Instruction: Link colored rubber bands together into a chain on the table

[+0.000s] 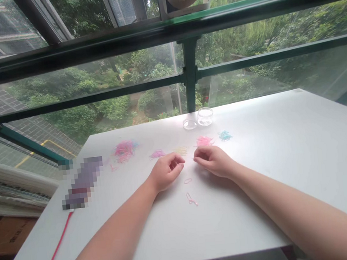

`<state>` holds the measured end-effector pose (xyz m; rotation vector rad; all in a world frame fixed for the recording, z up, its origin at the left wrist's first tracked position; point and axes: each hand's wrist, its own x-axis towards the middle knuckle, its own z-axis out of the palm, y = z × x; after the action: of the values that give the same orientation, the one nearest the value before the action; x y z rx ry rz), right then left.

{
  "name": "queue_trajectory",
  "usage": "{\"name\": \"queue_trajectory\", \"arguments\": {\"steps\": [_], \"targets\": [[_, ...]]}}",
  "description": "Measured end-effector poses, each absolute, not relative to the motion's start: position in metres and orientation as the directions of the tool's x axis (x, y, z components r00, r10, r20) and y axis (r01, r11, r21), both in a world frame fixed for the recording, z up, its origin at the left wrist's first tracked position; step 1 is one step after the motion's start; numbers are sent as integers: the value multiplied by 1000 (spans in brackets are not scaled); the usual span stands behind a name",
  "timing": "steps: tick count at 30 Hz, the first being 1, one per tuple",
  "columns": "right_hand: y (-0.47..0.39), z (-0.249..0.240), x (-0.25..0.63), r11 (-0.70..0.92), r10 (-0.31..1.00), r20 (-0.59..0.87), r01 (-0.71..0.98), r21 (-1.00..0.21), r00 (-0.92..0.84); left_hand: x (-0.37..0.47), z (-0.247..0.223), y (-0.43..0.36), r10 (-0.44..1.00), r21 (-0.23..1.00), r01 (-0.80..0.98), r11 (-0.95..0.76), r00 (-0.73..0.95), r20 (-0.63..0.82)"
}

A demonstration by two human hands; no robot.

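My left hand (167, 172) rests over the white table with its fingers loosely curled. Its thumb and index fingertips stand slightly apart, and I see nothing between them. Facing it, my right hand (214, 161) has thumb and index finger pinched together; whatever may be in the pinch is too small to name. Below the hands lie a thin pink loop (188, 181) and another pink looped piece (192, 199). Just beyond the fingers are small piles of similar thin pieces: purple (158, 153), yellow (180, 150), pink (204, 140) and teal (225, 135).
A larger mixed pile (125, 150) lies at the left of the white table (289, 167). Clear round containers (205, 117) stand at the back edge. A blurred-out phone-like object (82, 183) with a red cable (57, 247) lies at left. Green railings (156, 83) run behind.
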<state>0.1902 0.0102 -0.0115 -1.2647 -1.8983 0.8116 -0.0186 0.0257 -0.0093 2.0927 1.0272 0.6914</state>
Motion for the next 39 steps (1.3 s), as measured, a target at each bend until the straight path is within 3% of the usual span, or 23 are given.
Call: {"name": "queue_trajectory", "arguments": {"steps": [5, 11, 32, 39], "targets": [[26, -13, 214, 202, 954, 298, 813, -546, -37, -19, -9, 24, 811, 757, 475, -448, 572, 121], [40, -15, 230, 61, 958, 280, 908, -415, 63, -20, -9, 24, 799, 741, 489, -460, 593, 104], [38, -17, 231, 138, 938, 331, 770, -623, 100, -20, -9, 26, 804, 761, 488, -427, 591, 72], [44, -22, 231, 223, 931, 364, 777, -588, 8, -18, -8, 26, 808, 729, 525, -439, 586, 65]]}}
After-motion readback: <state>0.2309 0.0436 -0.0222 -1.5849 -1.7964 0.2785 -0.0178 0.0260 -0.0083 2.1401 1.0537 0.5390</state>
